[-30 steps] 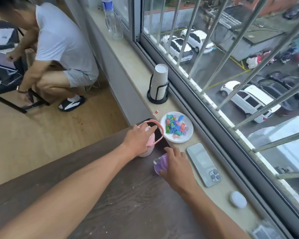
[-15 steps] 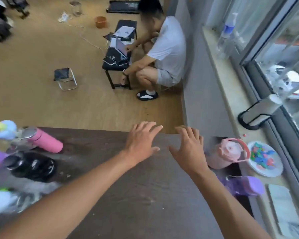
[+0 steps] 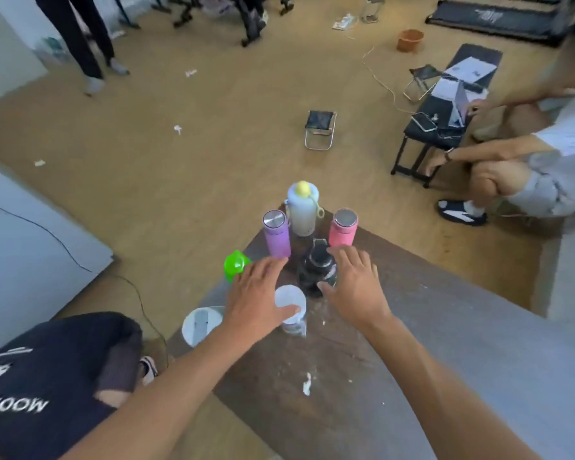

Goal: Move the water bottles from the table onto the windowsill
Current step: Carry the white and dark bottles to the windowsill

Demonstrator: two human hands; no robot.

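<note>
Several water bottles stand bunched at the far corner of the dark wooden table (image 3: pixel 362 376): a purple bottle (image 3: pixel 276 235), a pale blue bottle with a yellow knob (image 3: pixel 302 210), a pink bottle (image 3: pixel 343 229), a black bottle (image 3: pixel 316 270), a green-lidded bottle (image 3: pixel 235 264), a clear bottle with a white cap (image 3: pixel 291 310) and a white-lidded bottle (image 3: pixel 201 325). My left hand (image 3: pixel 258 295) hovers open over the white-capped and green-lidded bottles, its thumb at the white cap. My right hand (image 3: pixel 356 287) is spread open, touching the black bottle's right side. The windowsill is out of view.
A crouching person (image 3: pixel 528 167) and a low black bench with laptops (image 3: pixel 445 107) are at the right. A folding stool (image 3: pixel 321 127) stands on the wooden floor beyond the table. A person's legs (image 3: pixel 87 38) are at far left; dark clothing (image 3: pixel 54 376) lies at lower left.
The view swung left from the windowsill, where a pink and a purple bottle were set down. Both hands, released and open, crossed the table to the remaining cluster of bottles.
</note>
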